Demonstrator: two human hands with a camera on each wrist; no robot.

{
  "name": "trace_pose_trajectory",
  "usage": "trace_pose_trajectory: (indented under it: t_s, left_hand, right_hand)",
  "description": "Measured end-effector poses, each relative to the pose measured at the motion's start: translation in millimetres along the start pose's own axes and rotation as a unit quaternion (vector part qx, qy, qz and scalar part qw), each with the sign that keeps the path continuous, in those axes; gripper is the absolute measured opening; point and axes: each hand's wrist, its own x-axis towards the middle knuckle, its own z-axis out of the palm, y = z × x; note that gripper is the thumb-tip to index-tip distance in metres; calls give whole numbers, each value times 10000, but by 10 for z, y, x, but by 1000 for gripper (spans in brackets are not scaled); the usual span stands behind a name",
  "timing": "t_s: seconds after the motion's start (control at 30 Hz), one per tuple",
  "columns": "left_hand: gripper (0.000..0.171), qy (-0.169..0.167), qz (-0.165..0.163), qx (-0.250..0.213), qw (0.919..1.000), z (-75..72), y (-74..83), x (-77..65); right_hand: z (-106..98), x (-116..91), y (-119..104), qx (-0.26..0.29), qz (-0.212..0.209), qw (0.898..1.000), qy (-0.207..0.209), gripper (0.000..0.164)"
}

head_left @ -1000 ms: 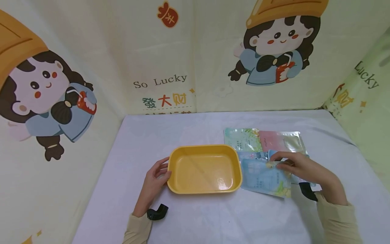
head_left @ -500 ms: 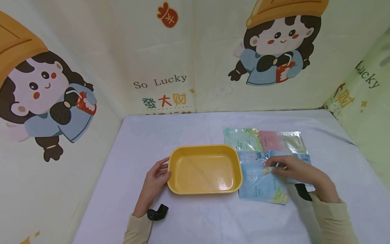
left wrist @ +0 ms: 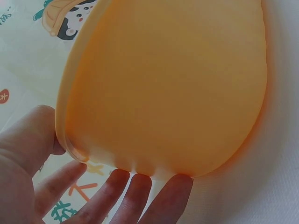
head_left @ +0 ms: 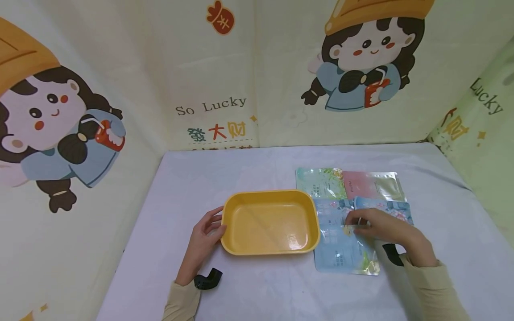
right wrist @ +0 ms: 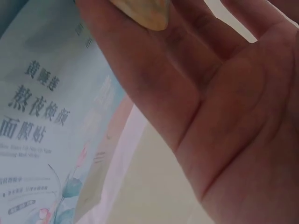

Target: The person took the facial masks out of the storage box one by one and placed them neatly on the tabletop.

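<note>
My left hand [head_left: 202, 240] grips the left end of a yellow rectangular tray [head_left: 265, 193], its fingertips against the outer wall in the left wrist view. The inside of the tray is bare. On the right, my right hand [head_left: 387, 229] pinches the upper edge of a light blue face mask packet [head_left: 341, 254]. This packet lies at the front, just right of the tray, partly over another blue face mask packet [head_left: 331, 207]. A further blue face mask packet [head_left: 395, 207] is partly hidden by my right hand. The right wrist view shows printed packet [right wrist: 35, 107] lettering close up.
Behind the blue packets lie a green face mask packet [head_left: 319, 183] and a pink and silver one [head_left: 373, 185]. A white cloth [head_left: 217, 171] covers the table. Patterned curtains [head_left: 277, 89] close off the back and sides.
My right hand has moved left and a little toward me, bringing the light blue packet down flatter beside the tray. More of the right-hand blue packet shows. The left hand and tray stay put.
</note>
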Motion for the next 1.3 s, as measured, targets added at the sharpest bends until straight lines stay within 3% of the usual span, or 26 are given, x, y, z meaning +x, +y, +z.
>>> trace_pose_trajectory:
  t_s: [0.63, 1.07, 1.3]
  left_hand:
    - [51, 11, 15, -46, 10000, 7, 18, -1]
    - [50, -25, -80, -102, 9999, -5, 17, -14]
    - [51, 23, -50, 68, 10000, -7, 35, -12]
  right_hand:
    - [127, 47, -97, -234, 745, 9969, -52, 17]
    - [136, 37, -157, -642, 810, 9947, -3, 18]
    - [131, 21, -181, -884, 642, 9938, 197, 18]
